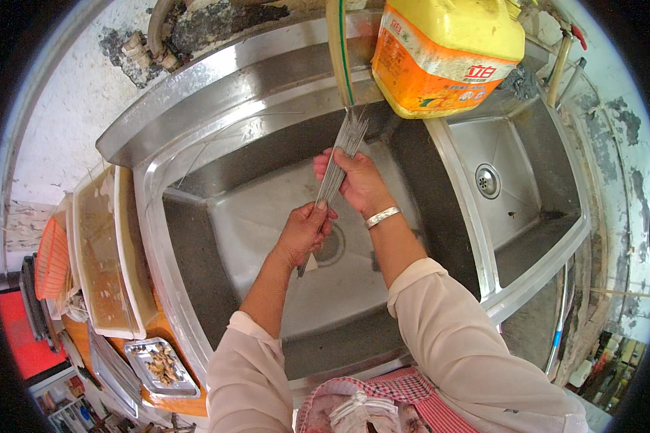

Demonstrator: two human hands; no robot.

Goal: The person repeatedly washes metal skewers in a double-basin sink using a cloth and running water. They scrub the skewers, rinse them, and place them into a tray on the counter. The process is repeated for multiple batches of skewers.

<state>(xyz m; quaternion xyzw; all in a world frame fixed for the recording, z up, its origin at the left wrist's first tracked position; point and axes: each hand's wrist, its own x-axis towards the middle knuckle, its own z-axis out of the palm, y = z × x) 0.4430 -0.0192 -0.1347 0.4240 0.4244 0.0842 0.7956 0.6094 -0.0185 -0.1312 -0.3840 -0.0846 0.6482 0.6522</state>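
Observation:
Both hands grip one bundle of thin metal skewers (333,176), slanting above the large basin (260,297) of a stainless steel sink. My left hand (305,230) closes around its lower part, and the lower tips stick out beneath the fist. Higher up, my right hand (357,176) holds the bundle with the thumb across it; a silvery bracelet circles that wrist. A clear hose with a green stripe (340,54) ends right at the upper skewer tips, where water seems to splash over them. Under my left hand, a small pale piece (311,262) lies near the drain.
A yellow detergent jug (448,59) stands on the sink's back rim. To the right is a smaller basin (512,216) with a drain strainer. At left are a white tub of cloudy liquid (132,281), an orange plastic basket (52,260) and a metal tray with brownish pieces (141,352).

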